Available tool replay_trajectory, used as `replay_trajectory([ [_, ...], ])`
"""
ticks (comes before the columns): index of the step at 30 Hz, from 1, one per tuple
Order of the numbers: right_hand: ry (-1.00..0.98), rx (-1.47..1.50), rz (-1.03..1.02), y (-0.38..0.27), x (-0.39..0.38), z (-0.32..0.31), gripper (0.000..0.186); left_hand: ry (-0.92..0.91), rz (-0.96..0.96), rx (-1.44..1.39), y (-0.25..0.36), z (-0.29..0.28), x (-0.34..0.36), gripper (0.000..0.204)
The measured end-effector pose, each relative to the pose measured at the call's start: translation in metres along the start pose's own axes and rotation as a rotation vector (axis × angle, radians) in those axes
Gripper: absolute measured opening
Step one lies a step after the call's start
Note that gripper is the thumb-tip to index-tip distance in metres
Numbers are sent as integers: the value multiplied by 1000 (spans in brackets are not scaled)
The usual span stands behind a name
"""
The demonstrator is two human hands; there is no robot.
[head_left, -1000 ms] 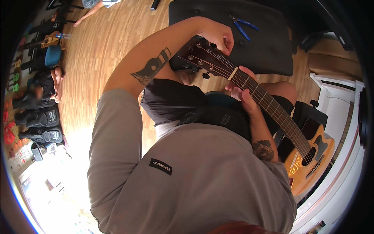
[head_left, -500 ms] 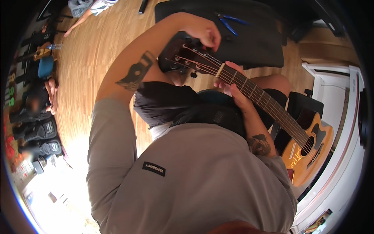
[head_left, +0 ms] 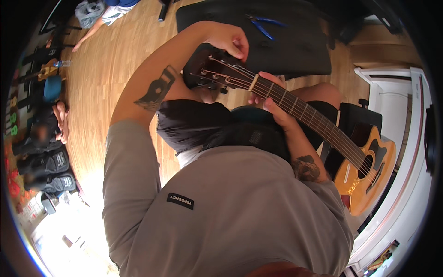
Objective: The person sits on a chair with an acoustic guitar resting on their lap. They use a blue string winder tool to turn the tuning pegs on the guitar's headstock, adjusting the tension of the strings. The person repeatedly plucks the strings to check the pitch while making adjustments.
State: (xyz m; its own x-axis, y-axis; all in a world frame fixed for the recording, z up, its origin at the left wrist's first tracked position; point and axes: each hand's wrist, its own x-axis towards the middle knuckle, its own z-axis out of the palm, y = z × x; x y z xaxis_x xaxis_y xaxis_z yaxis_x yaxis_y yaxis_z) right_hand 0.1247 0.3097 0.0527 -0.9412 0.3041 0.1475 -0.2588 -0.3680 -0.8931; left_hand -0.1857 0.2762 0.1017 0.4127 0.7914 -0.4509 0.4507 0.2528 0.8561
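Note:
An acoustic guitar (head_left: pixel 344 187) with a pale wood body lies slanting across my lap, its body at the right. Its dark headstock (head_left: pixel 217 69) points to the far left. My left hand (head_left: pixel 230 42) is bent over the headstock's far edge, fingers curled in a pinch where the tuning pegs sit; they mostly hide the peg there. On the near edge, a black tuning peg (head_left: pixel 224 91) stands free of my hands. My right hand (head_left: pixel 275 108) wraps the guitar neck (head_left: pixel 314 122) just below the nut, with the thumb on the near side and fingers around the other.
Beyond the headstock stands a black padded bench (head_left: pixel 295 51) with blue-handled pliers (head_left: pixel 267 25) on it. A white frame (head_left: pixel 410 120) runs along the right. Wooden floor (head_left: pixel 115 69) stretches left, toward a seated person (head_left: pixel 60 115) and black bags (head_left: pixel 57 180). Another person's arm (head_left: pixel 90 34) shows far left.
My left hand has moved slightly left and down, closer to the headstock's far edge. Headstock and bench sit a little further left in view. The right hand keeps its grip on the neck.

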Motion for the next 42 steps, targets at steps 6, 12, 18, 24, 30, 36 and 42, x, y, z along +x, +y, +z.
replay_trajectory([
  [6, -27, 34, 53, -7, 1, -1, 66, 85, -93, 154, 14, 15, 1, 18],
  [12, -41, -76, 55, -6, 0, -3, 74, 127, -289, 379, 52, 33, 19, 18],
  [18, -45, -29, 24, -5, 1, -1, 71, 63, -58, 106, 39, 19, 11, 25],
  [24, -39, 31, 20, -3, 1, -1, 68, -45, -71, -287, 15, 2, -10, 20],
  [30, -44, 2, 12, -4, 2, -2, 67, -90, -42, -161, 0, 0, -2, 19],
  [36, -26, -23, 47, -2, -1, -2, 67, -25, -191, 282, 31, 16, 5, 20],
  [42, -10, 40, 63, -11, -1, 4, 66, -111, -508, 771, 61, 31, 48, 23],
])
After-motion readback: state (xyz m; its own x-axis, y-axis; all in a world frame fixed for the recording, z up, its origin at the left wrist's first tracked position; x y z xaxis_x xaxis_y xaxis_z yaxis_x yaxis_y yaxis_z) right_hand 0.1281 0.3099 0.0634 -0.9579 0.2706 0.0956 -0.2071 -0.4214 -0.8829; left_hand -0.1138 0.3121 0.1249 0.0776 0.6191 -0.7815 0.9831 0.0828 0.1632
